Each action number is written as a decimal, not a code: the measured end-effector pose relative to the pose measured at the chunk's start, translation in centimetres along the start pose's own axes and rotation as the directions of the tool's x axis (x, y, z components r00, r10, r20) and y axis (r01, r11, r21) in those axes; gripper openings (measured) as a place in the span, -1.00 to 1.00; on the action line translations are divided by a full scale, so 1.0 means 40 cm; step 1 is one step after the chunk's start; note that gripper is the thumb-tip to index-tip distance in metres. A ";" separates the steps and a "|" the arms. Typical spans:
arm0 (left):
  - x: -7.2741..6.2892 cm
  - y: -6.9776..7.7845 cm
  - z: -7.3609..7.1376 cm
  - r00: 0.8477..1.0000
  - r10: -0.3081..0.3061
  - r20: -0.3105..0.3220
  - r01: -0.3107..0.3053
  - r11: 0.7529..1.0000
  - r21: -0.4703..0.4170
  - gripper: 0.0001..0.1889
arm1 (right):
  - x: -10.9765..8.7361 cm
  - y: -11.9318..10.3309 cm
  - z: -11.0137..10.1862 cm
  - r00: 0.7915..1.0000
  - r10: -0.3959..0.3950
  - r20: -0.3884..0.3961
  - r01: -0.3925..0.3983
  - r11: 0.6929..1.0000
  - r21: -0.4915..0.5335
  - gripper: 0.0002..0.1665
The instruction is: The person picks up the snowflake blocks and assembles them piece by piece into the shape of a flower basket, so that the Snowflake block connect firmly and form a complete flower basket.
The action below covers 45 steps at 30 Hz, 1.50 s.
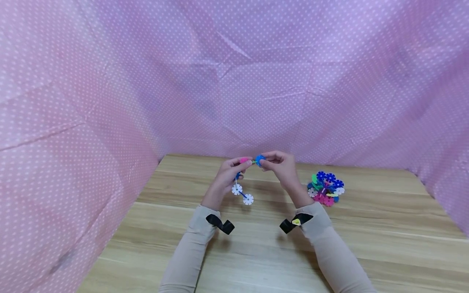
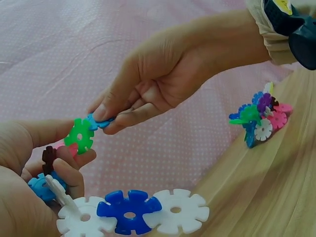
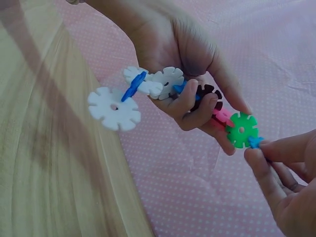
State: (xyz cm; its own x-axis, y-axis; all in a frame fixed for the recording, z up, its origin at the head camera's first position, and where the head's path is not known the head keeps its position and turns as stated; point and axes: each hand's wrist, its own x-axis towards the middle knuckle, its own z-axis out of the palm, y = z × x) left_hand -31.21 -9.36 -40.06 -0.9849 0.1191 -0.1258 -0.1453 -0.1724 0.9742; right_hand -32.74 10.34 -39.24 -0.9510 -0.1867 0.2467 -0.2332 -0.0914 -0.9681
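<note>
My left hand (image 1: 226, 175) holds a chain of notched plastic snowflake discs, its fingers curled round the middle. In the left wrist view a white disc (image 2: 192, 213), a dark blue disc (image 2: 129, 201) and more white ones hang below the palm. Farther up come a dark brown disc (image 2: 48, 158), a pink disc (image 3: 222, 116) partly behind fingers, and a green disc (image 2: 83, 128) at the upper end. Between thumb and fingers my right hand (image 1: 285, 167) pinches a light blue disc (image 2: 93, 121), which meets the green disc's edge; how deep their slots sit cannot be told.
To the right on the wooden table (image 1: 256, 260) stands a cluster of joined discs (image 1: 329, 178) in blue, pink, white and green. Pink dotted cloth (image 1: 234, 93) hangs behind the table and at its sides. Black straps with cameras (image 1: 227, 226) sit on both sleeves.
</note>
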 end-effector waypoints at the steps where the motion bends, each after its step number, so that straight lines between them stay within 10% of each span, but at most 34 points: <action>1: 0.000 0.000 0.002 1.000 0.008 -0.003 -0.008 1.000 0.004 -0.67 | 0.000 0.000 0.000 1.000 -0.003 -0.001 0.003 1.000 0.013 -0.68; 9: -0.006 0.012 0.016 0.999 0.029 -0.013 -0.030 0.999 -0.025 -0.60 | 0.003 -0.004 0.005 1.000 -0.025 -0.018 0.026 0.998 0.060 -0.69; 16: -0.005 0.014 0.010 1.000 0.002 -0.015 -0.001 1.000 0.030 -0.62 | 0.004 -0.004 0.000 0.993 0.102 0.062 -0.105 0.993 0.055 -0.64; 27: 0.004 -0.002 -0.004 0.996 -0.020 0.090 0.021 1.000 -0.005 -0.56 | 0.006 -0.013 -0.020 0.996 0.092 0.009 -0.092 0.990 0.107 -0.61; 37: 0.000 -0.035 -0.024 0.929 -0.130 0.346 0.079 0.984 0.159 -0.29 | 0.013 -0.026 -0.054 0.980 0.116 -0.160 -0.073 0.965 0.253 -0.76; 45: -0.013 -0.018 -0.009 0.994 -0.036 0.103 0.019 0.987 0.161 -0.48 | 0.011 -0.056 -0.098 0.973 0.157 -0.167 -0.095 0.940 0.328 -0.82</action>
State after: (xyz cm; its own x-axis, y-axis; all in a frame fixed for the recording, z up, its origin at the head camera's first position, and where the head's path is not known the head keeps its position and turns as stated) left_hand -30.62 -9.64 -40.76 -0.9642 0.2248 -0.1409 -0.1469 -0.0102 0.9891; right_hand -33.45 14.29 -37.13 -0.9962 -0.0323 0.0811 -0.0622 -0.3892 -0.9191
